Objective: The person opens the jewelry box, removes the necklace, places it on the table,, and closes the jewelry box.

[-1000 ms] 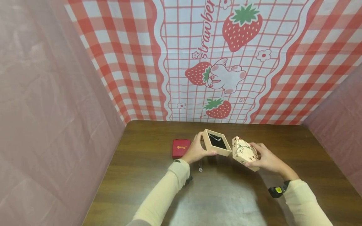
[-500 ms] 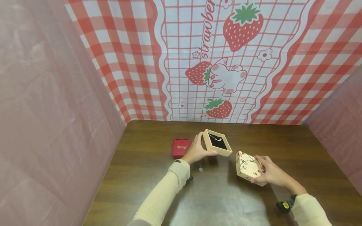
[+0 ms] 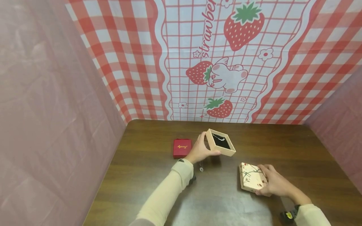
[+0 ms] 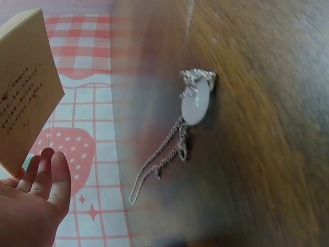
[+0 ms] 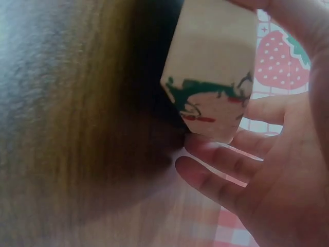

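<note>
My left hand [image 3: 202,150] grips the cream bottom half of a jewelry box [image 3: 227,152], tilted and raised above the table. Inside it, a silver chain [image 3: 220,138] lies on a black insert. Printed lettering marks the underside of this box bottom [image 4: 23,98] in the left wrist view. My right hand [image 3: 276,182] holds the box lid [image 3: 252,177] by its right side, low at the tabletop; red and green floral twigs decorate it. Below my left hand, a silver necklace [image 4: 195,103] with a pale oval stone pendant rests on the table, its chain partly hidden in the head view.
A small red box [image 3: 182,148] with gold lettering sits left of my left hand on the brown wooden table [image 3: 144,150]. Behind the table hangs a strawberry-print checked cloth [image 3: 135,72]. Pink cloth [image 3: 56,110] hangs at the left side.
My right hand has carried the lid away from the box bottom, toward me and rightward, down to the tabletop. My left hand and the box bottom have shifted slightly right.
</note>
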`<action>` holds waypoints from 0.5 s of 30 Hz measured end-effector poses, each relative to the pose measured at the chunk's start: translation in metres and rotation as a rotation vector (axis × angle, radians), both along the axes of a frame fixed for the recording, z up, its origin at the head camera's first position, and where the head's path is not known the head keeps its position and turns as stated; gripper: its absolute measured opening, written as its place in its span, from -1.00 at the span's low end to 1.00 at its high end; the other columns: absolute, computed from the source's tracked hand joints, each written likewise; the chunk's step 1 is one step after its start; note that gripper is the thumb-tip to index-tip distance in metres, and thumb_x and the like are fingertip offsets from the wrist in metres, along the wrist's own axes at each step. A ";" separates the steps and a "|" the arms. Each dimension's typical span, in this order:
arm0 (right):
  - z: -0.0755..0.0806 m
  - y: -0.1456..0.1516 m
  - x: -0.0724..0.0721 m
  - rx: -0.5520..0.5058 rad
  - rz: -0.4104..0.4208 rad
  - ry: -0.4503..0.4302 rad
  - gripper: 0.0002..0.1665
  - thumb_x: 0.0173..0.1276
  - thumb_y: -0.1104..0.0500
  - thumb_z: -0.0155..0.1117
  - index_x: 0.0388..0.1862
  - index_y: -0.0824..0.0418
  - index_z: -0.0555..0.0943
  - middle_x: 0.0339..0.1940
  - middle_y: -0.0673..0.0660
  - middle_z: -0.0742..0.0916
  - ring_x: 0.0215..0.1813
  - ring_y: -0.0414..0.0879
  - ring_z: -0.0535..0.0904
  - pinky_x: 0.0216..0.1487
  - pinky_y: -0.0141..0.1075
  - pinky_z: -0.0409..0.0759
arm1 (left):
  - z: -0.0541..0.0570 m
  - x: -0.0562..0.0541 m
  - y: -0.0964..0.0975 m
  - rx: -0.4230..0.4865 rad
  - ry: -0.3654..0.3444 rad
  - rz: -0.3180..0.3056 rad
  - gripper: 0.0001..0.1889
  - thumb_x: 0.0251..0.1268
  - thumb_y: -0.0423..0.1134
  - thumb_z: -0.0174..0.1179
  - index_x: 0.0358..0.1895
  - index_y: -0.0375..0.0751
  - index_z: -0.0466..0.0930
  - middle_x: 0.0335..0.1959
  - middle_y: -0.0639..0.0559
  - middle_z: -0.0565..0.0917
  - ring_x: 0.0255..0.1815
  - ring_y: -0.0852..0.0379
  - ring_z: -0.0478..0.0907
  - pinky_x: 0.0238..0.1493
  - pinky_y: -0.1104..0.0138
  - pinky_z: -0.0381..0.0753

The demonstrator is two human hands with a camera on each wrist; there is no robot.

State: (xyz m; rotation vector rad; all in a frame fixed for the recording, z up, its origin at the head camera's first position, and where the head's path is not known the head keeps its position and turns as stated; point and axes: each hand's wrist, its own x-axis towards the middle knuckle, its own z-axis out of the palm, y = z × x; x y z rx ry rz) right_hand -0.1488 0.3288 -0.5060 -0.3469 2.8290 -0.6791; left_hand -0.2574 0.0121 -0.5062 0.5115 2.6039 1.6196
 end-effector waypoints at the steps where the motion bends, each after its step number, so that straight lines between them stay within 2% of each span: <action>1: -0.001 0.000 0.001 0.004 0.001 0.010 0.38 -0.42 -0.13 0.68 0.34 0.50 0.27 0.14 0.53 0.43 0.00 0.25 0.53 -0.11 0.07 0.57 | 0.001 0.000 0.001 0.000 -0.003 -0.001 0.02 -0.21 0.05 0.56 0.37 -0.12 0.18 0.16 -0.05 0.43 0.17 0.13 0.41 0.27 0.23 0.45; 9: -0.006 0.000 0.007 0.076 0.004 0.090 0.46 -0.66 -0.13 0.72 0.30 0.48 0.32 0.13 0.54 0.45 0.08 0.41 0.48 -0.03 0.24 0.53 | 0.003 0.002 0.002 -0.008 -0.020 0.008 0.05 -0.19 0.03 0.56 0.41 -0.12 0.14 0.17 -0.04 0.41 0.16 0.13 0.41 0.24 0.23 0.47; 15: -0.005 0.004 0.006 0.058 0.036 0.082 0.46 -0.61 -0.14 0.73 0.31 0.48 0.29 0.15 0.60 0.41 0.10 0.49 0.43 -0.02 0.31 0.50 | 0.003 0.003 0.001 -0.007 -0.020 0.009 0.04 -0.18 0.03 0.56 0.40 -0.11 0.14 0.13 -0.02 0.42 0.13 0.14 0.41 0.18 0.27 0.49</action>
